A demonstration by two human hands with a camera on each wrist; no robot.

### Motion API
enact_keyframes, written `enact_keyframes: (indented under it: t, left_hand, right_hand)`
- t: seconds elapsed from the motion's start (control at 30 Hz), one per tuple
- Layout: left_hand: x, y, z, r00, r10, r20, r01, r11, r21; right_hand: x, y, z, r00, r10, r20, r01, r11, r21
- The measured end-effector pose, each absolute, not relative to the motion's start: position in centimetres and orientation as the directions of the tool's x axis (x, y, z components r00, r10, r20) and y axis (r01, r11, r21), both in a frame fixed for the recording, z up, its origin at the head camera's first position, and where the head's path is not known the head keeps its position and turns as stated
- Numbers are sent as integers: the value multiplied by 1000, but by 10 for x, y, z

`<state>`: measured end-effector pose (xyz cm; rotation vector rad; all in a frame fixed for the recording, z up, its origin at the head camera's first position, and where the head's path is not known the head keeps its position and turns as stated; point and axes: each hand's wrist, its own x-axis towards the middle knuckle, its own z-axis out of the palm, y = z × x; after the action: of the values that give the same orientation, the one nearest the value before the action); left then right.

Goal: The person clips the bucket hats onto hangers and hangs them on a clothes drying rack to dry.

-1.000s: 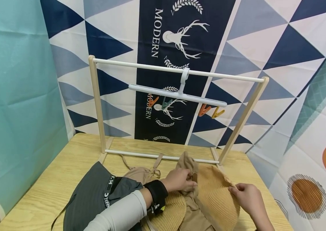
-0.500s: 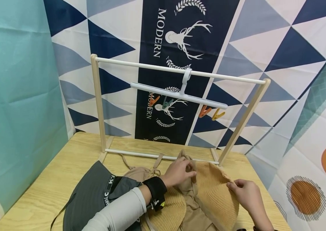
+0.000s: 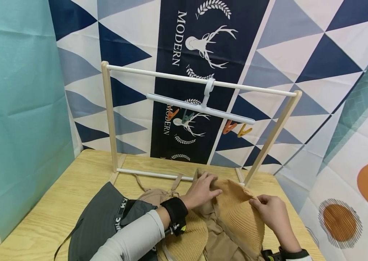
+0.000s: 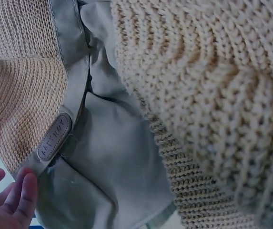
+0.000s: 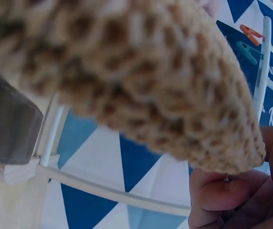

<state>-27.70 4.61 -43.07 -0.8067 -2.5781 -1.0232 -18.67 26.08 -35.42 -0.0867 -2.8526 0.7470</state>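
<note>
A woven straw sun hat [image 3: 241, 214] with a beige cloth crown [image 3: 220, 239] lies at the table's front; part of its brim is raised. My right hand [image 3: 270, 214] pinches the brim edge between thumb and fingers; the right wrist view shows the fingers [image 5: 227, 193] under the thick weave. At the raised far side, my left hand [image 3: 201, 192] has thumb and fingers spread apart. In the left wrist view its fingertips [image 4: 27, 183] touch the cloth band beside an oval label [image 4: 55, 137].
A dark grey hat [image 3: 94, 224] with a lettered strap lies left, and a pinkish-beige hat [image 3: 153, 195] with ties lies behind my left wrist. Behind stands a wooden rack [image 3: 109, 116] bearing a pale blue hanger [image 3: 200, 108] with orange, green and yellow clips [image 3: 244, 130].
The left fingers have loosened from the cloth band and spread by the brim. My right hand has moved slightly left and up with the brim edge, tilting it inward.
</note>
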Motion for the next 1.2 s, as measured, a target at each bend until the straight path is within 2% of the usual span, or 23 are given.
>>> enact_keyframes:
  t: [0.33, 1.2]
  left_hand:
    - [-277, 47, -424, -789, 402, 464, 609, 613, 504]
    - [-273, 58, -410, -758, 454, 468, 652, 516, 556]
  right_hand:
    - [-187, 250, -350, -974, 89, 206, -21, 877, -480]
    - [-180, 240, -350, -949, 7, 315, -143, 881, -450]
